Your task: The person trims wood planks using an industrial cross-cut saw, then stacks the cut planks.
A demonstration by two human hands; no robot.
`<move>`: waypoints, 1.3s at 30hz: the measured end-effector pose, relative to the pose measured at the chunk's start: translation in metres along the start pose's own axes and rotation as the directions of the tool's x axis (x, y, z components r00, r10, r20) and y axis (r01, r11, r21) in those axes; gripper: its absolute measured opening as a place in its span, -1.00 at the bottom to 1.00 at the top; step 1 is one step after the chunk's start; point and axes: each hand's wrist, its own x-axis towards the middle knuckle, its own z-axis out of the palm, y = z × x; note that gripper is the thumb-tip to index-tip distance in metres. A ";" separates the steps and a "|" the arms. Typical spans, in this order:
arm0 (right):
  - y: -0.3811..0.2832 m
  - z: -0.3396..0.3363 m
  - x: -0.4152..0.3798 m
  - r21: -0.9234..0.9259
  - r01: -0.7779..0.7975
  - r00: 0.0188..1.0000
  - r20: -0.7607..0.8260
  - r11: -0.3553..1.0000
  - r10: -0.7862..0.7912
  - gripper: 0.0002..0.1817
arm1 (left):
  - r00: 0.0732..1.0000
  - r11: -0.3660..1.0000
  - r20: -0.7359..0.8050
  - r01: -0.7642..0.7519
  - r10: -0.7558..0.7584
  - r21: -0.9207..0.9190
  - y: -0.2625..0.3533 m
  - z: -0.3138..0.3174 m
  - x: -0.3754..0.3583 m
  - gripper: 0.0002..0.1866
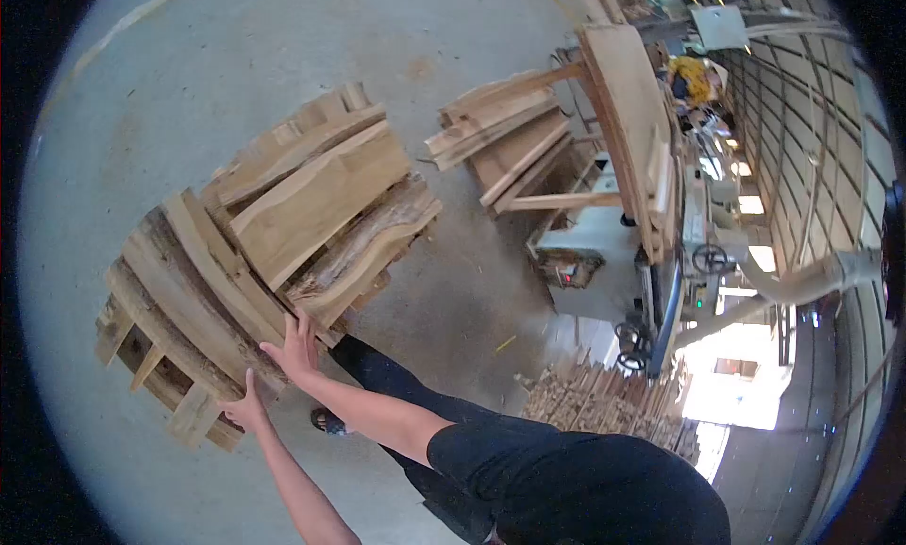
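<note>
A pile of rough wooden slabs with bark edges lies low on the left of the tilted head view. My left hand [247,409] grips the near end of a bark-edged slab [184,285], its thumb up along the edge. Close by, my right hand [296,352] holds the same end from the other side, its thumb toward the left one. The undersides of both hands are hidden. Beside this slab lie another narrow board [212,248], a wide pale board [321,201] and a wavy-edged slab [368,262]. Shorter wood pieces [193,413] show underneath.
A woodworking machine [595,281] with handwheels stands to the right, a long board [628,120] along it. Planks [514,134] are stacked beside it. A heap of sticks [604,399] lies below. A person in yellow [694,81] is far off. My sandalled foot [326,421] is near the pile.
</note>
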 end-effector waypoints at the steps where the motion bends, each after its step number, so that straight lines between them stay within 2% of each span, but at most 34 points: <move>1: 0.005 -0.003 -0.004 -0.002 -0.017 1.000 -0.020 1.000 0.017 -0.04 | 1.000 1.000 0.014 -0.022 0.022 0.005 -0.007 0.007 0.001 0.38; 3: 0.008 -0.010 -0.018 0.030 -0.125 0.988 0.092 0.992 0.122 -0.04 | 0.990 0.986 0.051 -0.124 0.130 -0.112 -0.023 0.014 0.006 0.30; 4: 0.021 -0.006 -0.022 -0.133 -0.116 0.980 0.146 0.984 0.135 0.00 | 0.958 0.881 0.012 -0.260 0.288 -0.395 -0.033 0.036 0.005 0.24; 5: 0.032 0.000 -0.034 -0.205 -0.064 0.998 -0.017 0.977 0.061 -0.01 | 0.906 0.698 -0.086 -0.377 0.414 -0.608 -0.047 0.042 0.008 0.19; 6: 0.043 -0.002 -0.042 -0.064 -0.086 0.996 0.012 0.994 0.087 -0.10 | 0.891 0.870 -0.150 -0.451 0.428 -0.197 -0.035 0.006 -0.016 0.07; 7: 0.027 -0.036 -0.045 0.081 -0.177 0.970 0.182 0.981 0.160 -0.21 | 0.933 0.685 0.038 -0.235 0.359 -0.690 -0.017 -0.018 -0.042 0.03; 8: 0.036 -0.036 -0.051 0.116 -0.160 0.975 0.173 0.980 0.138 -0.24 | 0.952 0.858 -0.041 -0.293 0.304 -0.423 -0.049 0.009 -0.027 0.02; 9: 0.050 -0.030 -0.057 0.096 -0.109 0.985 0.141 0.989 0.095 -0.25 | 0.939 0.840 -0.091 -0.338 0.332 -0.425 -0.041 -0.006 -0.042 0.03; 10: 0.063 -0.024 -0.063 0.072 -0.060 0.993 0.109 0.996 0.052 -0.26 | 0.957 0.903 -0.121 -0.290 0.265 -0.316 -0.065 0.015 -0.036 0.02; 13: 0.115 -0.020 -0.065 -0.017 0.005 0.991 0.134 1.000 -0.003 -0.28 | 0.961 0.891 -0.131 -0.277 0.245 -0.361 -0.120 0.036 -0.030 -0.10; 14: 0.125 -0.023 -0.052 0.081 -0.121 0.957 0.273 0.989 0.094 -0.29 | 0.978 0.802 0.156 -0.016 0.135 -0.597 -0.142 0.038 -0.019 -0.20; 15: 0.136 -0.028 -0.039 0.148 -0.262 0.893 0.412 0.954 0.181 -0.30 | 0.887 0.640 0.451 0.292 0.096 -0.711 -0.159 0.040 -0.011 -0.28; 16: 0.153 -0.025 -0.020 0.106 -0.205 0.864 0.486 0.973 0.129 -0.30 | 0.799 0.571 0.584 0.415 0.143 -0.708 -0.161 0.029 -0.005 -0.34; 17: 0.158 -0.018 -0.012 0.090 -0.210 0.858 0.495 0.974 0.139 -0.30 | 0.796 0.570 0.592 0.430 0.127 -0.700 -0.159 0.024 -0.004 -0.34; 19: 0.156 -0.014 0.006 0.250 -0.229 0.742 0.671 0.941 0.002 -0.32 | 0.879 0.735 0.453 0.208 0.149 -0.645 -0.145 0.021 0.002 -0.41; 20: 0.142 -0.015 0.009 0.196 -0.134 0.705 0.708 0.971 -0.046 -0.31 | 0.874 0.739 0.467 0.226 0.134 -0.634 -0.136 0.026 0.006 -0.41; 21: 0.143 -0.007 0.014 0.174 -0.147 0.694 0.720 0.974 -0.024 -0.31 | 0.872 0.734 0.431 0.135 0.231 -0.666 -0.130 0.032 0.007 -0.45; 22: 0.146 -0.001 0.019 0.171 -0.271 0.625 0.780 0.947 0.038 -0.32 | 0.862 0.716 0.391 0.047 0.322 -0.696 -0.131 0.035 0.001 -0.49; 23: 0.144 0.001 0.017 0.160 -0.392 0.548 0.832 0.906 0.090 -0.34 | 0.864 0.723 0.405 0.071 0.300 -0.687 -0.137 0.032 -0.008 -0.49; 24: 0.139 0.000 0.014 0.224 -0.513 0.518 0.851 0.829 0.091 -0.25 | 0.841 0.662 0.434 0.128 0.322 -0.738 -0.134 0.030 -0.010 -0.48; 25: 0.128 -0.004 0.013 0.221 -0.503 0.516 0.852 0.836 0.085 -0.25 | 0.821 0.592 0.452 0.181 0.349 -0.786 -0.126 0.027 -0.009 -0.48; 26: 0.121 -0.008 0.005 0.256 -0.588 0.501 0.860 0.767 0.098 -0.19 | 0.827 0.590 0.451 0.188 0.337 -0.785 -0.120 0.018 -0.011 -0.48; 27: 0.116 -0.009 -0.001 0.283 -0.668 0.481 0.870 0.689 0.109 -0.13 | 0.754 0.671 0.530 0.164 0.387 -0.723 -0.114 0.007 -0.012 -0.44; 28: 0.116 -0.007 0.006 0.259 -0.560 0.416 0.910 0.787 -0.003 -0.05 | 0.677 0.742 0.602 0.123 0.423 -0.659 -0.110 0.001 -0.010 -0.40; 29: 0.115 -0.005 0.006 0.250 -0.558 0.397 0.918 0.791 -0.011 -0.05 | 0.692 0.740 0.594 0.129 0.409 -0.660 -0.112 0.005 -0.007 -0.40; 30: 0.114 -0.006 0.006 0.211 -0.611 0.365 0.930 0.763 0.035 -0.05 | 0.634 0.583 0.705 0.455 0.318 -0.673 -0.114 0.015 -0.004 -0.36; 31: 0.110 -0.006 0.007 0.173 -0.655 0.332 0.940 0.736 0.074 -0.06 | 0.607 0.485 0.719 0.542 0.340 -0.687 -0.115 0.030 -0.008 -0.32; 32: 0.102 -0.004 0.001 0.224 -0.629 0.389 0.920 0.744 0.052 -0.11 | 0.579 0.380 0.731 0.625 0.361 -0.682 -0.116 0.044 -0.011 -0.27; 33: 0.109 0.005 0.002 0.248 -0.529 0.430 0.903 0.812 0.004 -0.19 | 0.550 0.274 0.743 0.700 0.382 -0.659 -0.118 0.060 -0.014 -0.22; 34: 0.095 0.000 0.000 0.296 -0.465 0.461 0.886 0.834 -0.057 -0.23 | 0.777 0.343 0.576 0.484 0.255 -0.805 -0.101 0.078 -0.032 -0.25; 35: 0.081 -0.006 -0.007 0.337 -0.402 0.488 0.866 0.851 -0.112 -0.26 | 0.929 0.442 0.342 0.251 0.139 -0.861 -0.091 0.085 -0.047 -0.28; 36: 0.077 -0.011 -0.015 0.329 -0.395 0.477 0.872 0.858 -0.115 -0.26 | 0.933 0.432 0.338 0.254 0.127 -0.865 -0.091 0.083 -0.053 -0.28; 38: 0.067 -0.019 -0.017 0.396 -0.428 0.567 0.818 0.812 -0.100 -0.31 | 0.835 0.580 0.403 0.128 0.374 -0.804 -0.072 0.070 -0.051 -0.29; 39: 0.063 -0.027 -0.013 0.405 -0.413 0.563 0.818 0.816 -0.121 -0.31 | 0.844 0.568 0.383 0.116 0.376 -0.814 -0.059 0.066 -0.053 -0.29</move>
